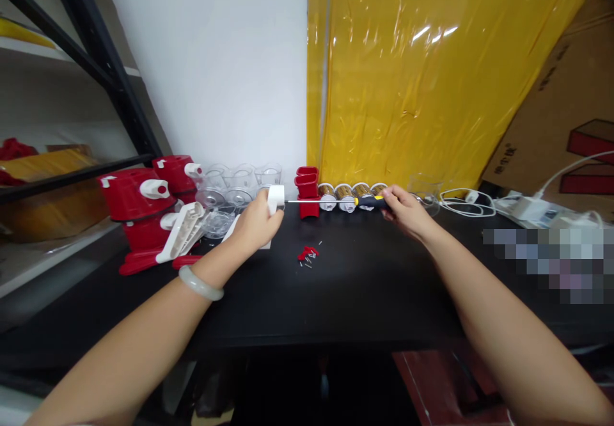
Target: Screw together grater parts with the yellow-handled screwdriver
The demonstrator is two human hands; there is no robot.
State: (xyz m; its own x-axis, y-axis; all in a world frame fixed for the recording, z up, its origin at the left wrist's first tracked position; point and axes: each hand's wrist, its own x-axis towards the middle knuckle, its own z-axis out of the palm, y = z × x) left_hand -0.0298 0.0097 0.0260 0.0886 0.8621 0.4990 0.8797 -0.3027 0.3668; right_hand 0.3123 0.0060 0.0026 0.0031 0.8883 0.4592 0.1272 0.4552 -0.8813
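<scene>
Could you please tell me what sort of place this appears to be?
It looks like a small assembly or repair bench: the right hand holds a screwdriver, what seem to be loose screws lie on the black tabletop, and matching metal drums sit in a row behind.

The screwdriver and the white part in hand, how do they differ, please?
The screwdriver has a black-and-yellow handle and slim shaft; the white part shows a broad, white end. The right hand grips the screwdriver, the left hand the white part. Both are held above the black table.
</scene>
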